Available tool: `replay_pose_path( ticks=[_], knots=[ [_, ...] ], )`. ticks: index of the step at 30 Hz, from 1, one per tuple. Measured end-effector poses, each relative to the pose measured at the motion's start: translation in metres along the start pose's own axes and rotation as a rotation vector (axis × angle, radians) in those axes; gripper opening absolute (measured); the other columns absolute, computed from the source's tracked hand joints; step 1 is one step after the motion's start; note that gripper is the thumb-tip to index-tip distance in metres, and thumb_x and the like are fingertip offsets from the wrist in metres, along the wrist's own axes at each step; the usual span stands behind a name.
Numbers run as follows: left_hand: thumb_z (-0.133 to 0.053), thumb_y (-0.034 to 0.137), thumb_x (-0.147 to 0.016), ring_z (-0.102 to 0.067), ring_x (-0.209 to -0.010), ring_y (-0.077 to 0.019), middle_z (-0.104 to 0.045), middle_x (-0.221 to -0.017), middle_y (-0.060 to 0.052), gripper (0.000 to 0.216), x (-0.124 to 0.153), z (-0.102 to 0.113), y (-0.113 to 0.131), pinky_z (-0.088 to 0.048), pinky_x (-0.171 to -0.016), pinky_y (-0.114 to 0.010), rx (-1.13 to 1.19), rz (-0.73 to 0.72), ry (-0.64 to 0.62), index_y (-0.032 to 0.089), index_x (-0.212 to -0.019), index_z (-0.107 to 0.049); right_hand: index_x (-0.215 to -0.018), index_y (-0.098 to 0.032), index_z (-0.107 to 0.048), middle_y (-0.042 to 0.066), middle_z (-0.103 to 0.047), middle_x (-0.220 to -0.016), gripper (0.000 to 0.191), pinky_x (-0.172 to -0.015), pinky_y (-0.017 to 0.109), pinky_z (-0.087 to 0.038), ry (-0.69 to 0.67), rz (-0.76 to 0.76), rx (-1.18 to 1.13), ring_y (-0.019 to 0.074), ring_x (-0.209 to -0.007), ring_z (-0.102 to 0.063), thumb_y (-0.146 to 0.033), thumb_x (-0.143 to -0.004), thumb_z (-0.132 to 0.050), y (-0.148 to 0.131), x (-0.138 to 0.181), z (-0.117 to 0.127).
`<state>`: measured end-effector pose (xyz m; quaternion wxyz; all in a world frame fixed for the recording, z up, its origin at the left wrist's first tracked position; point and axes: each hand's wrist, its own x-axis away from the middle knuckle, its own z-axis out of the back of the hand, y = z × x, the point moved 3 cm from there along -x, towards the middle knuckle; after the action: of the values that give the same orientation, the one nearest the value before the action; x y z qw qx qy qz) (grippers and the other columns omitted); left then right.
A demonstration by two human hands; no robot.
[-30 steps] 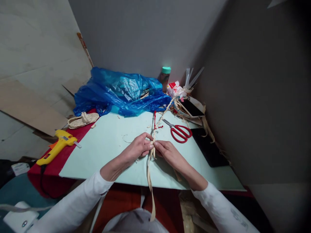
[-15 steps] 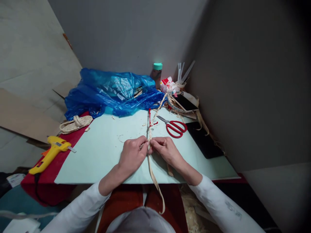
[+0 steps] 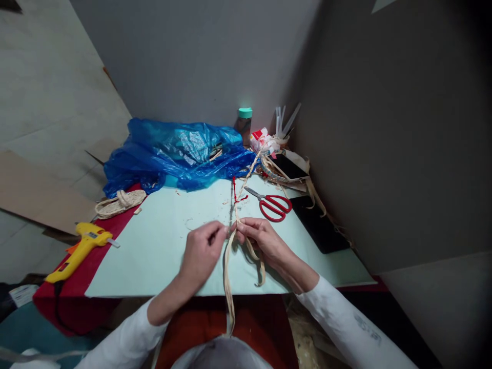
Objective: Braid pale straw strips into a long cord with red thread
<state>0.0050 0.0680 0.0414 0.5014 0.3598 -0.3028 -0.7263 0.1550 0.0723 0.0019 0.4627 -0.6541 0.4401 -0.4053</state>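
Observation:
Both hands meet over a pale green board [image 3: 154, 246] and work a braid of tan straw strips [image 3: 229, 277]. My left hand [image 3: 202, 253] pinches one strip at the braid's near end with fingers closed. Just to its right, my right hand [image 3: 261, 238] is closed on the braid. Loose strip ends hang down past the board's front edge toward me, and one curls under my right wrist. The braided part runs away from my fingers to a red tie [image 3: 234, 188] farther back.
Red-handled scissors [image 3: 273, 205] lie right of the braid. A yellow glue gun [image 3: 79, 248] rests on red cloth at the left, with a straw bundle [image 3: 119, 202] behind it. A blue plastic bag [image 3: 180, 151], a teal-capped bottle [image 3: 243, 123] and craft clutter line the back wall. A black pad [image 3: 321, 225] lies at the right.
The loose strips have been shifted: one now hangs straight toward me, another curls under my right wrist. My left hand has drawn slightly left of the braid. The view has swung slightly.

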Motion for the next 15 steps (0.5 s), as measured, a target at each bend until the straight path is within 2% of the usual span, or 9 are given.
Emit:
replay_pose_path(
  ticks=[1, 2, 5, 7, 10, 15],
  knots=[
    [-0.051, 0.031, -0.088, -0.053, -0.067, -0.0136, -0.061, -0.071, -0.001, 0.022, -0.008, 0.0, -0.005, -0.039, -0.066, -0.026, 0.115, 0.074, -0.052, 0.016, -0.076, -0.062, -0.068, -0.016, -0.055, -0.007, -0.038, -0.051, 0.029, -0.043, 0.024, -0.012, -0.022, -0.009, -0.009, 0.0058, -0.042, -0.021, -0.039, -0.085, -0.058, 0.001, 0.0, -0.001],
    [-0.054, 0.031, -0.086, -0.055, -0.071, -0.0142, -0.063, -0.077, -0.002, 0.018, -0.015, -0.003, -0.008, -0.041, -0.07, -0.026, 0.267, 0.133, -0.176, 0.015, -0.084, -0.063, -0.067, -0.016, -0.052, -0.007, -0.035, -0.051, 0.031, -0.043, 0.024, -0.012, -0.042, -0.005, -0.015, 0.0059, -0.042, -0.021, -0.04, -0.086, -0.057, 0.001, 0.0, -0.001],
    [-0.06, 0.032, -0.081, -0.056, -0.071, -0.014, -0.061, -0.079, -0.004, 0.02, -0.029, -0.018, -0.017, -0.043, -0.068, -0.026, 0.668, 0.26, -0.425, 0.013, -0.088, -0.06, -0.072, -0.016, -0.052, -0.005, -0.041, -0.059, 0.03, -0.044, 0.024, -0.015, -0.079, 0.039, 0.004, 0.006, -0.045, -0.024, -0.041, -0.089, -0.052, 0.0, 0.002, -0.004],
    [-0.063, 0.032, -0.079, -0.049, -0.059, -0.0093, -0.054, -0.069, -0.001, 0.021, -0.032, -0.027, -0.021, -0.037, -0.057, -0.022, 0.767, 0.311, -0.466, 0.011, -0.083, -0.058, -0.079, -0.016, -0.055, -0.004, -0.043, -0.064, 0.028, -0.044, 0.024, -0.015, -0.096, 0.046, 0.062, 0.0062, -0.047, -0.024, -0.04, -0.091, -0.05, -0.001, 0.004, -0.005],
    [-0.065, 0.031, -0.077, -0.033, -0.048, -0.0036, -0.041, -0.059, 0.005, 0.022, -0.031, -0.033, -0.025, -0.023, -0.047, -0.018, 0.782, 0.357, -0.458, 0.011, -0.074, -0.054, -0.082, -0.017, -0.054, -0.005, -0.04, -0.063, 0.025, -0.046, 0.023, -0.019, -0.096, 0.057, 0.207, 0.007, -0.049, -0.025, -0.039, -0.093, -0.047, -0.002, 0.006, -0.002],
    [-0.064, 0.028, -0.077, -0.023, -0.042, -0.0001, -0.041, -0.06, 0.006, 0.02, -0.026, -0.034, -0.027, -0.013, -0.041, -0.016, 0.842, 0.464, -0.49, 0.015, -0.08, -0.049, -0.069, -0.018, -0.048, -0.003, -0.047, -0.061, 0.031, -0.059, 0.024, -0.031, 0.001, 0.194, 0.621, 0.0099, -0.057, -0.04, -0.032, -0.096, -0.041, -0.01, 0.011, 0.001]
  ],
)
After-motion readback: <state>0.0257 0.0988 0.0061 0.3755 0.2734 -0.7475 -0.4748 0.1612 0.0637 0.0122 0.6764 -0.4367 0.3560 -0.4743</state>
